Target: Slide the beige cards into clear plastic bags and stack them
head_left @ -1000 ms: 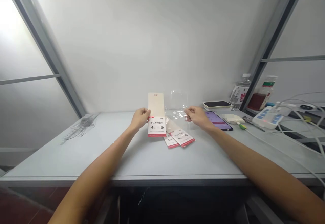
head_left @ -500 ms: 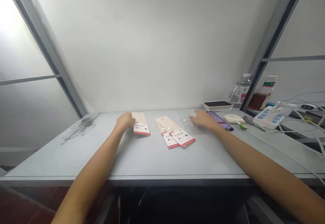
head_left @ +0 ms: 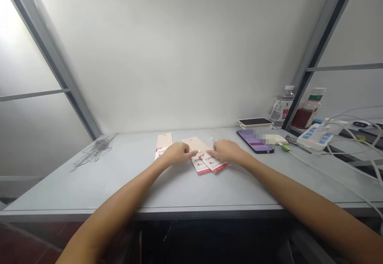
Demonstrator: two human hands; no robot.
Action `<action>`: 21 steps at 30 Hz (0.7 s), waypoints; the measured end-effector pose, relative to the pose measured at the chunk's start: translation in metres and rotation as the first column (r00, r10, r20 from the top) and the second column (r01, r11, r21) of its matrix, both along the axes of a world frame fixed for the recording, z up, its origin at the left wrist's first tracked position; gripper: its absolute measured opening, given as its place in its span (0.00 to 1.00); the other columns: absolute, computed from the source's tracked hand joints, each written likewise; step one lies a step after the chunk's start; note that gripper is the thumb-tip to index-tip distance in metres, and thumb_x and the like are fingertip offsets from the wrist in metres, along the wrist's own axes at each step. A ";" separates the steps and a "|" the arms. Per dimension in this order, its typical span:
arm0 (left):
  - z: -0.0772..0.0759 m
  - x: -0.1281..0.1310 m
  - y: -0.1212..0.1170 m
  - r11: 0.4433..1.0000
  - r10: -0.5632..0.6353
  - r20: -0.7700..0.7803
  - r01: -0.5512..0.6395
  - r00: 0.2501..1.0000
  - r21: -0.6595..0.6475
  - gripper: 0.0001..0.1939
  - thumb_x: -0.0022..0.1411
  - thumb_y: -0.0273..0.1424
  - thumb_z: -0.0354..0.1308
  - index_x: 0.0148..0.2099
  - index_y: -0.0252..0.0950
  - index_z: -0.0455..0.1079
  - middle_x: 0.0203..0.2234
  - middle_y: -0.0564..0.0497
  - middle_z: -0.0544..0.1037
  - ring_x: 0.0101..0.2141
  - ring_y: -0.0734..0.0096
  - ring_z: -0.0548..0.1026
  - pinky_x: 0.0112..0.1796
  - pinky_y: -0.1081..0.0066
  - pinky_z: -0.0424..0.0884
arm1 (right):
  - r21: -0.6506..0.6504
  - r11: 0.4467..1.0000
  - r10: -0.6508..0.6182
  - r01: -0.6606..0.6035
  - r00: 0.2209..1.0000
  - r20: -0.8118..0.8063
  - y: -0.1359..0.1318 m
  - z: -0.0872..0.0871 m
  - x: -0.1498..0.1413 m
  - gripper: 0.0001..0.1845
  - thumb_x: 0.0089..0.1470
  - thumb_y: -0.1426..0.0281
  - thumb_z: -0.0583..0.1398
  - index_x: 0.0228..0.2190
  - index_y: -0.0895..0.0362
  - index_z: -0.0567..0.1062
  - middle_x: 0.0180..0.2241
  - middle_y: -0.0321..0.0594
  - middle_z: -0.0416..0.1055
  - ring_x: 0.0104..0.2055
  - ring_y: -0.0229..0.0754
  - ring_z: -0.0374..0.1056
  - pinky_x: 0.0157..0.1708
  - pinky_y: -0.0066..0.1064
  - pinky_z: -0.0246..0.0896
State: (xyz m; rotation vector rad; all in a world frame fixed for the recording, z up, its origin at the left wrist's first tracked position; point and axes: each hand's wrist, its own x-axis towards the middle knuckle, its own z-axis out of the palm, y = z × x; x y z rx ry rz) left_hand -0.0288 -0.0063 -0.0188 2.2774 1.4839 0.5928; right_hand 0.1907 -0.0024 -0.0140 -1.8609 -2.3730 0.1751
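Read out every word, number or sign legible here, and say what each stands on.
"4" on the right packet
"4" on the middle packet
Their small print: too blurred to read
Water bottle label: too blurred to read
Phone screen: too blurred to read

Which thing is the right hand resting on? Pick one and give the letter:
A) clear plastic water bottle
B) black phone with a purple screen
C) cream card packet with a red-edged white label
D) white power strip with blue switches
C: the fingers of the right hand lie on the cream card packet with the red-edged white label.
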 end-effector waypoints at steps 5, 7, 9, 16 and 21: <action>-0.007 0.008 -0.004 0.998 -0.054 0.033 0.056 0.998 -0.038 0.26 0.45 0.55 0.55 0.17 0.38 0.61 0.12 0.53 0.65 0.14 0.75 0.58 0.19 0.71 0.49 | -0.049 0.999 -0.002 0.000 0.999 -0.052 0.001 -0.006 -0.001 0.22 0.51 0.54 0.55 0.16 0.56 0.66 0.20 0.42 0.67 0.24 0.43 0.65 0.23 0.31 0.51; -0.008 0.005 -0.001 0.997 -0.048 0.034 0.050 0.998 -0.066 0.26 0.43 0.55 0.56 0.16 0.38 0.61 0.12 0.53 0.65 0.14 0.75 0.58 0.19 0.71 0.49 | -0.072 0.997 0.022 -0.030 0.994 -0.107 0.001 -0.008 -0.001 0.23 0.50 0.55 0.55 0.13 0.56 0.63 0.17 0.39 0.64 0.22 0.41 0.63 0.21 0.30 0.48; -0.009 0.004 0.001 0.996 -0.007 0.020 0.009 1.000 -0.093 0.26 0.42 0.56 0.56 0.15 0.38 0.59 0.11 0.53 0.65 0.13 0.75 0.58 0.19 0.71 0.49 | -0.075 0.995 0.057 -0.070 0.986 -0.160 0.001 -0.010 -0.002 0.22 0.49 0.56 0.56 0.12 0.56 0.62 0.16 0.37 0.62 0.20 0.39 0.60 0.20 0.29 0.46; -0.007 0.009 -0.003 0.980 0.177 -0.088 -0.184 0.980 -0.071 0.24 0.45 0.51 0.56 0.14 0.39 0.54 0.11 0.51 0.61 0.16 0.69 0.63 0.23 0.69 0.53 | -0.124 0.967 0.171 -0.222 0.930 -0.326 0.001 -0.009 -0.002 0.18 0.49 0.59 0.56 0.16 0.57 0.66 0.16 0.33 0.59 0.19 0.35 0.54 0.19 0.27 0.44; -0.007 0.008 -0.003 0.989 0.143 -0.051 -0.145 0.988 -0.035 0.23 0.48 0.42 0.55 0.13 0.38 0.50 0.09 0.53 0.58 0.14 0.74 0.56 0.21 0.70 0.50 | -0.134 0.961 0.188 -0.242 0.926 -0.328 -0.005 -0.002 -0.003 0.22 0.51 0.58 0.53 0.13 0.56 0.59 0.14 0.32 0.57 0.18 0.33 0.50 0.19 0.28 0.42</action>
